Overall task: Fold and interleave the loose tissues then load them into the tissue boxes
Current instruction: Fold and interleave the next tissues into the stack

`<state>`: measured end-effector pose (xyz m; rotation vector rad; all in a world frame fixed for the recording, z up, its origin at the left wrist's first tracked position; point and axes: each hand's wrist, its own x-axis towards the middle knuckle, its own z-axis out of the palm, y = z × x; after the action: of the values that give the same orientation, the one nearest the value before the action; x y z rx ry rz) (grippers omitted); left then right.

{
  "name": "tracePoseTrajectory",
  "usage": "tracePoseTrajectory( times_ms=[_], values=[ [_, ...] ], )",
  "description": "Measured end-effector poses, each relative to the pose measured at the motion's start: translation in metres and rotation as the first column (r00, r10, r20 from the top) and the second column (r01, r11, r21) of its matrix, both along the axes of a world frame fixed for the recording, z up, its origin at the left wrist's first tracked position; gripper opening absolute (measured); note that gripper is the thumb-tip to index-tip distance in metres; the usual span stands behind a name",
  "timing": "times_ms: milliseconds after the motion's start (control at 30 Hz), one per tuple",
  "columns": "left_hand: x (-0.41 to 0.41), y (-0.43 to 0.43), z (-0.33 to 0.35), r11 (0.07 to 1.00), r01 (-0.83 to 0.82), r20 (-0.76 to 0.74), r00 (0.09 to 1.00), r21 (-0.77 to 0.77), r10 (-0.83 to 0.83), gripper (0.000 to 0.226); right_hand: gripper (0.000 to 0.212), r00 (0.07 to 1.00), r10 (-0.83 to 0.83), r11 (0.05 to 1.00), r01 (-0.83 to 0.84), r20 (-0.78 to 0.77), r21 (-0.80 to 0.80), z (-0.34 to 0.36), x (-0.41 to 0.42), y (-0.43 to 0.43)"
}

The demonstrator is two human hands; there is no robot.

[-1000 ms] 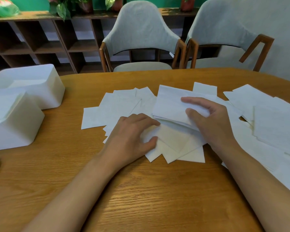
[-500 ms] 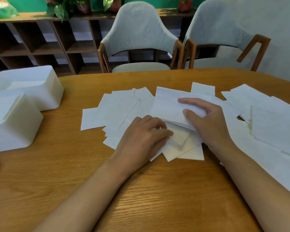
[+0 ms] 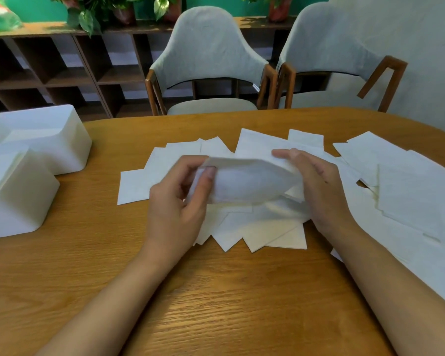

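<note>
Wooden table (image 3: 216, 304): both hands grip tissue stack (image 3: 249, 181) above loose tissues (image 3: 254, 227)

Both bare forearms are stretched forward and angled inward. The left hand (image 3: 176, 201) is turned on edge, and the left end of the tissues (image 3: 249, 185) is pinched between its thumb and curled fingers. The right end is gripped by the right hand (image 3: 319, 191), with the fingers laid over the top edge.
</note>
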<state>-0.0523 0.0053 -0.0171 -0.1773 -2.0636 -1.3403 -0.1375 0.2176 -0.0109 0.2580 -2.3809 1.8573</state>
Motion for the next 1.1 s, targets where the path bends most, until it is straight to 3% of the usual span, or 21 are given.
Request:
tracePoseTrajectory(
  times_ms=[100,167,300,367,433,533,600,733,933,1100],
  values=[
    [0.001,0.002,0.008,0.972,0.012,0.05,0.998,0.234,-0.024,0.012,0.052,0.991,0.044,0.995,-0.032,0.124,-0.092,0.006,0.005,-0.002],
    [0.001,0.002,0.01,0.924,0.001,0.1,0.994,0.381,-0.042,0.013,0.056,0.983,0.147,0.983,-0.132,0.114,-0.127,0.007,0.008,-0.002],
    [0.001,0.003,0.01,0.87,-0.036,0.174,0.983,0.492,-0.058,0.022,0.024,0.953,0.298,0.954,-0.298,-0.052,0.009,0.001,0.013,-0.007],
    [0.002,0.003,0.012,0.888,0.017,0.156,0.983,0.459,-0.099,0.036,0.013,0.967,0.25,0.968,-0.25,-0.054,0.006,-0.004,0.012,-0.009],
    [0.002,-0.001,0.013,0.918,0.11,0.145,0.974,0.381,-0.176,0.046,0.019,0.982,0.187,0.982,-0.187,-0.023,-0.023,-0.008,0.009,-0.009],
    [-0.001,-0.009,0.008,0.989,0.143,0.208,0.967,0.025,-0.145,0.036,0.019,0.991,0.121,0.99,-0.116,0.061,-0.074,-0.008,0.003,-0.006],
    [-0.002,-0.01,0.004,0.991,0.108,0.235,0.968,-0.078,-0.087,0.028,0.017,0.991,0.107,0.991,-0.099,0.086,-0.093,-0.007,0.0,-0.002],
    [-0.005,-0.012,0.004,0.988,0.043,0.181,0.983,-0.149,-0.015,0.017,0.023,0.988,0.117,0.992,-0.112,0.102,-0.056,-0.008,0.001,-0.002],
    [-0.005,-0.016,0.007,0.986,0.065,0.172,0.984,-0.154,-0.038,0.015,0.021,0.983,0.122,0.992,-0.116,0.139,-0.053,-0.006,0.002,-0.003],
    [-0.006,-0.02,0.01,0.973,0.161,0.238,0.964,-0.164,-0.12,0.028,0.016,0.984,0.106,0.994,-0.105,0.146,-0.016,-0.006,0.003,-0.004]
  ],
)
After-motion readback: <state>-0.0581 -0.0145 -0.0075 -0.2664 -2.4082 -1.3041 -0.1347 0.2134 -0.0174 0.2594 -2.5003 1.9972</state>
